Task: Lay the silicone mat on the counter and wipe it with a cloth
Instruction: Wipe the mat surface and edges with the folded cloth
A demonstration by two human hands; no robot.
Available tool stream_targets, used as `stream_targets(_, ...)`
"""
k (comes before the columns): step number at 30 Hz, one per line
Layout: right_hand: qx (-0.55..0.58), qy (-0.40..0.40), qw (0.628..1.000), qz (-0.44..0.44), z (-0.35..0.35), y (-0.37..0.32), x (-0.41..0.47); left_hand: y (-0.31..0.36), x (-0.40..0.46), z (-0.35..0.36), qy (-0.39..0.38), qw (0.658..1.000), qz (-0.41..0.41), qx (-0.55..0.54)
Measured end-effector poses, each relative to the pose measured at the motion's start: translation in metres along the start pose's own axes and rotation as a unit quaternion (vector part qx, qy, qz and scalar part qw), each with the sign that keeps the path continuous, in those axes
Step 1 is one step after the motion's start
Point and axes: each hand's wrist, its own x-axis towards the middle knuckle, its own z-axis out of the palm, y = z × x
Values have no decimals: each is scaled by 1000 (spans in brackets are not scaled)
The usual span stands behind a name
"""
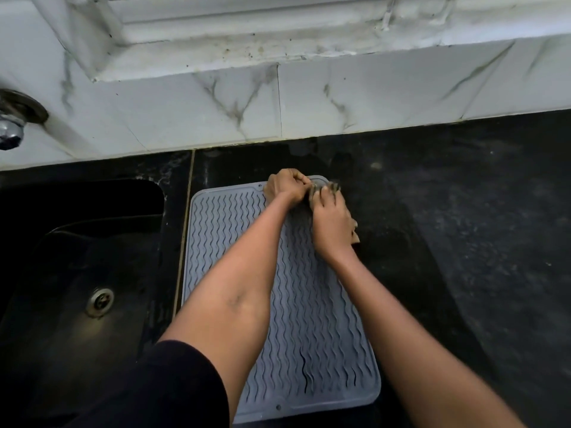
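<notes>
The grey silicone mat (234, 242) with wavy ridges lies flat on the black counter (448, 242), just right of the sink. Both my hands meet at the mat's far right corner. My left hand (285, 186) is closed, its fingers pinching a small dark bunched cloth (321, 191). My right hand (332, 223) lies knuckles up beside it, with its fingertips curled onto the same cloth. Most of the cloth is hidden by my fingers. My forearms cross over the mat's middle and hide part of it.
A black sink (77, 288) with a metal drain (99, 301) lies left of the mat. A chrome tap (12, 131) sticks out of the marble-tiled wall (278, 103) at far left. Speckled black counter stretches to the right.
</notes>
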Motion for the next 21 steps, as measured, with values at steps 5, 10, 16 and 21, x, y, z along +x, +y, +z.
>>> stream_targets(5,-55,-51,997,11,-16,2,-59,7,-10,-2,3,1000,21,15)
stream_targets(10,10,-25,997,72,-40,-11,-35,-3,-32,-18,-64,991,104,56)
stream_targets(16,44,-102,993,-28,-30,-8,13,-43,-66,-25,-54,970,171,162)
stream_targets(21,-33,-93,994,-48,-12,-13,-2,-57,-77,-18,-116,933,195,278)
